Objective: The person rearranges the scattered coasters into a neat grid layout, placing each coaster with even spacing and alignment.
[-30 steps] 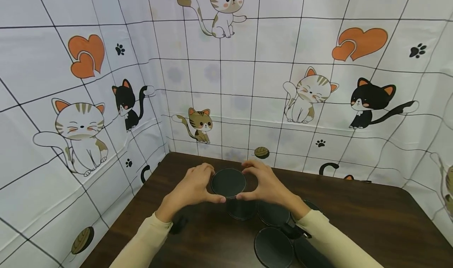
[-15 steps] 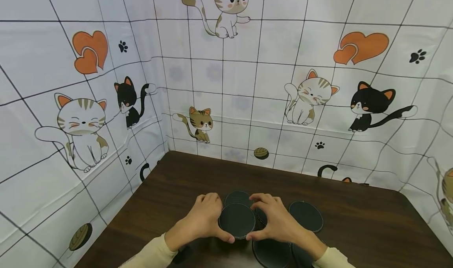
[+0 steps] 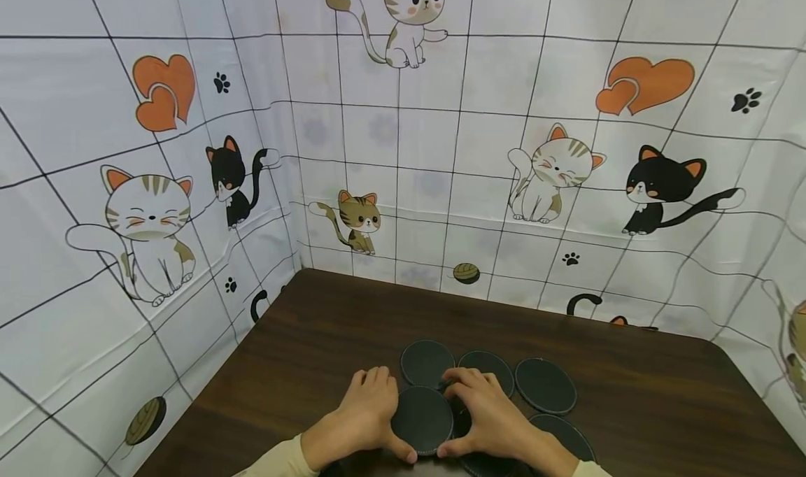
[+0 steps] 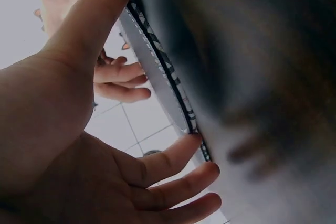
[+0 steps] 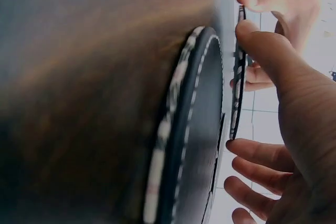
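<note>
A round black coaster (image 3: pixel 422 421) with pale edge stitching lies between my two hands in the head view. My left hand (image 3: pixel 371 413) grips its left side, thumb at the near edge and fingers at the far edge. On the opposite side, my right hand (image 3: pixel 488 417) grips it the same way. The left wrist view shows the coaster's patterned rim (image 4: pixel 167 66) between thumb and index fingertip. Edge-on in the right wrist view, the held coaster (image 5: pixel 239 87) is close over the tabletop, beyond a nearer coaster (image 5: pixel 194 129).
More black coasters lie on the dark wooden table (image 3: pixel 340 316): a far one (image 3: pixel 427 360), a middle one (image 3: pixel 488 368), a right one (image 3: pixel 545 385) and a nearer one (image 3: pixel 563 435). Others are partly hidden under my right hand. A cat-printed white wall covering (image 3: pixel 415 141) stands behind.
Both hands have brought the coaster nearer to me and down, from over the far coaster to just in front of it. The far coasters now show more fully.
</note>
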`<state>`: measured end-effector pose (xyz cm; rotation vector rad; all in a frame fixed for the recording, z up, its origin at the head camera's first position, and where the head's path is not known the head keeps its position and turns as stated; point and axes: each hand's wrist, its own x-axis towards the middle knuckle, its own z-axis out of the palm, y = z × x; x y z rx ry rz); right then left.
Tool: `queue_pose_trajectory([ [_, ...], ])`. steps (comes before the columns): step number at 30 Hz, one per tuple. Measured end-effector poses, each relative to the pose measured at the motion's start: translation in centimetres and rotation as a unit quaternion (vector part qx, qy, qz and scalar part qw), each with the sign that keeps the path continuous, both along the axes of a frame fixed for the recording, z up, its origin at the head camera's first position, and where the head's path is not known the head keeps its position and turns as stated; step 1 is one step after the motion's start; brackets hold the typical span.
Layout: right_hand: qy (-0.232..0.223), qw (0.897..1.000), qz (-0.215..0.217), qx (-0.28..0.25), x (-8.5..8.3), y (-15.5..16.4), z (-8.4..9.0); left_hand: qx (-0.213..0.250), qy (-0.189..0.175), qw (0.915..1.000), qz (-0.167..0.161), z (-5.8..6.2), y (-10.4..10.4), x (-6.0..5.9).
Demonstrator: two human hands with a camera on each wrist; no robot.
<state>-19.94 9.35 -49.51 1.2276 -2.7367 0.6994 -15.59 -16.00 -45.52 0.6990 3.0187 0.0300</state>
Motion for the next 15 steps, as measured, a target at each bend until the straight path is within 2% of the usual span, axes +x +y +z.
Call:
queue_pose_trajectory([
  [8,0.002,1.000,0.012,0.020,0.4,-0.3,0.0,-0.028,-0.006,0.9996,0.007,-1.1,0.4,0.1],
  [15,0.020,0.999,0.020,0.026,0.5,-0.5,-0.2,-0.043,-0.022,0.9987,0.013,-0.7,0.5,0.3],
])
